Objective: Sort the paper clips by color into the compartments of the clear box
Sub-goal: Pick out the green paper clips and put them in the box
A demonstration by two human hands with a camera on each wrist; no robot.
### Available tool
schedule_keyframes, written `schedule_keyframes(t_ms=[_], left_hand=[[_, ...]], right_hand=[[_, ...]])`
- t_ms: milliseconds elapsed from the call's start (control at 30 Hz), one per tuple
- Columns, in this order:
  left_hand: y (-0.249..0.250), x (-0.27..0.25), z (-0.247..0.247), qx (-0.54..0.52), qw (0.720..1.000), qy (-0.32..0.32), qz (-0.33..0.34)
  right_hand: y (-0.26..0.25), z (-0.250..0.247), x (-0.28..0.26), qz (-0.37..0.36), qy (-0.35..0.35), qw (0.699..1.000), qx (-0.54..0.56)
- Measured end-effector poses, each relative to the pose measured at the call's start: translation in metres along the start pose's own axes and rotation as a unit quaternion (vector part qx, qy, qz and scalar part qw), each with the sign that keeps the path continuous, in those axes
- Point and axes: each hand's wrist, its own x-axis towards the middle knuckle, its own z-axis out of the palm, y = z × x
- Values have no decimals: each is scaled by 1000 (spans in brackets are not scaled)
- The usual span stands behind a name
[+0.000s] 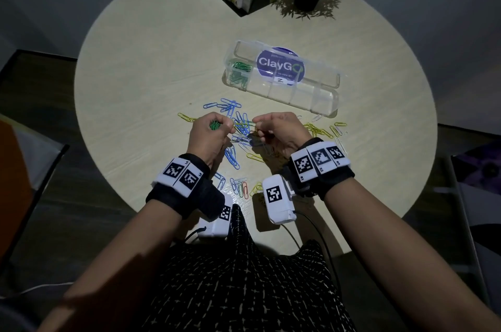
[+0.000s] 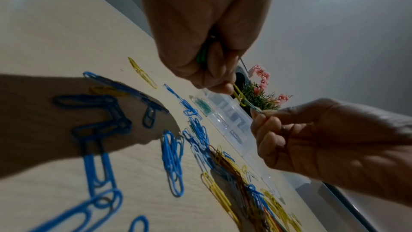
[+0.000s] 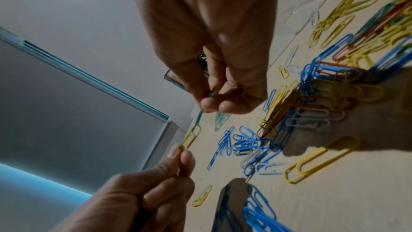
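Pinching a yellow wire clip (image 2: 239, 94) at one end, your left hand (image 1: 208, 136) also bunches green clips (image 1: 215, 124) in its palm. Your right hand (image 1: 279, 129) nips a green clip (image 3: 199, 116) hooked through the yellow loop, both lifted off the pale wood-grain worktop (image 1: 151, 66). Glossy blue (image 1: 230, 109) and yellow clips (image 1: 317, 129) lie tangled beneath your hands, nearer you than the clear box (image 1: 311, 93). Its left end compartment holds green clips (image 1: 240, 71).

My head camera looks down on the counter (image 1: 141, 66); my 2 wrist cameras sit low and close, both sharing the hands' linked paper clips (image 2: 242, 97).
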Motion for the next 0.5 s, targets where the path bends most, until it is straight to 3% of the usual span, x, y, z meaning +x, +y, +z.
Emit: schedule_keyframes(t_ms=[233,433,500], left_hand=[[0,-4,8,79,995,58,28],[-4,-1,13,30,995,91,-24],[-3,-1,13,61,994,94,-16]], right_hand=[[4,17,0,-15,36,999,-10],[9,30,9,-65,82,991,-87],[8,30,11,-79,90,988,-98]])
